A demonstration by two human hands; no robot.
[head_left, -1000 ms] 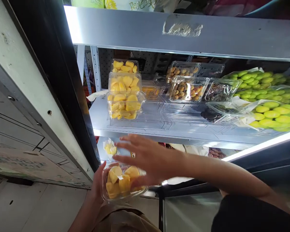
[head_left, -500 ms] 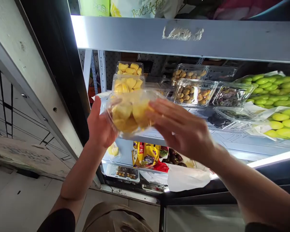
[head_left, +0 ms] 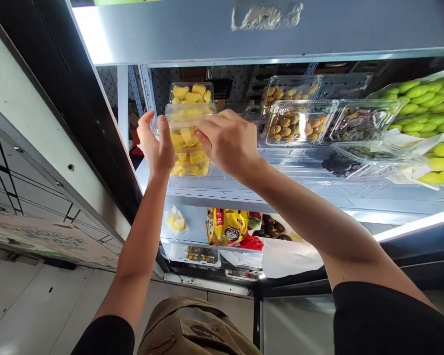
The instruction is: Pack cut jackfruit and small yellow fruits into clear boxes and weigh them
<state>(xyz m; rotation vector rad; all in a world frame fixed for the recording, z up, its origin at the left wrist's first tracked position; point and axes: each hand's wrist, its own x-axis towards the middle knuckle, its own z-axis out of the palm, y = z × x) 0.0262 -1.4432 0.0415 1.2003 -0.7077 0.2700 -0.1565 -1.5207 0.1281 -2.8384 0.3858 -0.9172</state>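
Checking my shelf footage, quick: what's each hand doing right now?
Left hand: closed, holding the clear plastic box of jackfruit pieces by its left side.
Right hand: closed, holding the same box from its right side.

Clear tub (head_left: 187, 114) of likely jackfruit chunks (head_left: 188, 157)

Bright LED strip (head_left: 416, 223), glare on clear box lid (head_left: 188, 116) (frame edges bowed).
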